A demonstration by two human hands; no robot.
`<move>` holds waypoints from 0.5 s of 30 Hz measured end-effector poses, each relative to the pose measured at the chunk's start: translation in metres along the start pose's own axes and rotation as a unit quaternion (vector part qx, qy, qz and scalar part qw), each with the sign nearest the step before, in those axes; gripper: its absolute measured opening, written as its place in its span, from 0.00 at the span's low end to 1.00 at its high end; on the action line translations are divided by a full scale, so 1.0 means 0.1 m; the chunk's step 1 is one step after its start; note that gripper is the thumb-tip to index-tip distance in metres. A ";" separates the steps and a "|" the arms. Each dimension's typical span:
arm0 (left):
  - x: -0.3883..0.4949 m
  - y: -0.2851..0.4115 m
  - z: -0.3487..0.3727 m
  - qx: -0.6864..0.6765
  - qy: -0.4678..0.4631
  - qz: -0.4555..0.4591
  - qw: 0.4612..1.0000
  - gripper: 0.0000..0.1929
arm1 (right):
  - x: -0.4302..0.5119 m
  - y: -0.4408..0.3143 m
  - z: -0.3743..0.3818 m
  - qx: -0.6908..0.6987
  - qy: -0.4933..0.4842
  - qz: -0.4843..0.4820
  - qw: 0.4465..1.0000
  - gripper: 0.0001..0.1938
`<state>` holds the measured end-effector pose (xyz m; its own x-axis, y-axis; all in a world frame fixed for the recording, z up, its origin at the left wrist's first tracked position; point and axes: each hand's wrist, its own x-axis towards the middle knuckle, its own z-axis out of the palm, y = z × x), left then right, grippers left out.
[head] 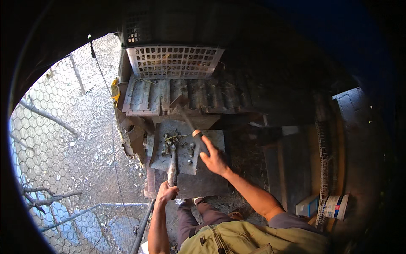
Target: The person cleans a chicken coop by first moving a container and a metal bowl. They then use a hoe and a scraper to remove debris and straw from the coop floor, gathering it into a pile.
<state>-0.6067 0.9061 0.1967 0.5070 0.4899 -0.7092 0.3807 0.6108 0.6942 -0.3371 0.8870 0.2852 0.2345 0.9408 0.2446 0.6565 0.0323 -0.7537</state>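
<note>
My left hand (167, 191) is closed around the short handle of a shovel (187, 162) with a flat grey blade. On the blade lie dark clumps (168, 143), perhaps droppings, with some straw. My right hand (214, 158) grips the dark handle of a scraper (187, 120); its metal shaft is blurred. The scraper's far end rests at or just above the front edge of a ribbed, dirty shelf (165, 95), and I cannot tell whether it touches. The shovel blade lies below that edge.
A white plastic crate (176, 62) stands at the back of the shelf. Hexagonal wire netting (47, 133) runs along the left. Torn cardboard (131, 136) hangs beside the shelf. At the right are a white bucket (334, 207), a wire grid (323, 168) and boards. A dark pole (142, 228) leans near my left arm.
</note>
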 end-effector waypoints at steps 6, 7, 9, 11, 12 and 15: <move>0.16 -0.11 0.50 0.033 -0.034 -0.008 0.999 0.08 | 0.87 1.34 -0.33 -0.056 0.113 -0.042 0.991 0.32; 0.21 -0.13 0.60 0.027 -0.041 -0.011 0.999 0.08 | 0.99 1.53 -0.37 -0.064 0.112 -0.034 0.991 0.33; 0.30 -0.07 0.83 0.067 -0.052 -0.006 0.996 0.08 | 1.14 1.87 -0.49 -0.107 0.088 0.007 0.990 0.34; 0.41 -0.07 1.03 0.087 -0.061 -0.003 0.994 0.09 | 1.17 1.99 -0.50 -0.110 0.064 0.050 0.991 0.34; 0.45 -0.03 1.10 0.081 -0.065 -0.009 0.995 0.09 | 1.17 2.01 -0.49 -0.110 0.050 0.076 0.990 0.34; 0.50 -0.03 1.23 0.063 -0.077 -0.021 0.995 0.09 | 1.23 1.81 -0.58 -0.103 0.022 0.084 0.991 0.35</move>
<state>-0.4873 0.8524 0.1743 0.5970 0.3594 -0.7172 0.4931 0.5409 0.6814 -0.1484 0.9896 0.2144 0.3802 0.9116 0.1564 0.7370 -0.1964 -0.6467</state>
